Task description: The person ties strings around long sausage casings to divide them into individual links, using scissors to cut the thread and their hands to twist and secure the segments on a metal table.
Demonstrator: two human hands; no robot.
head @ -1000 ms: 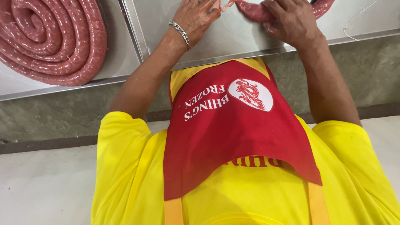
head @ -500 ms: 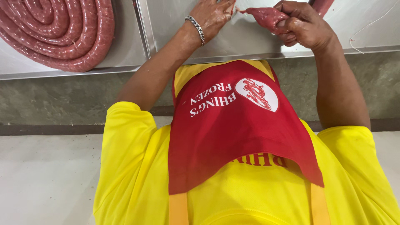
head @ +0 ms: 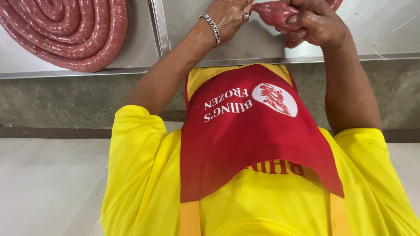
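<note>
Your right hand (head: 317,27) has closed round the sausage (head: 273,13) end, lifted off the bench (head: 262,48) since a second ago; left hand (head: 227,15) pinches its tip, ready for tying.

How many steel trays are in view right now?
2. One steel tray sits on the left, holding the coiled sausage. The other tray lies under both hands, right hand gripping a sausage end. More may lie beyond the frame.
</note>
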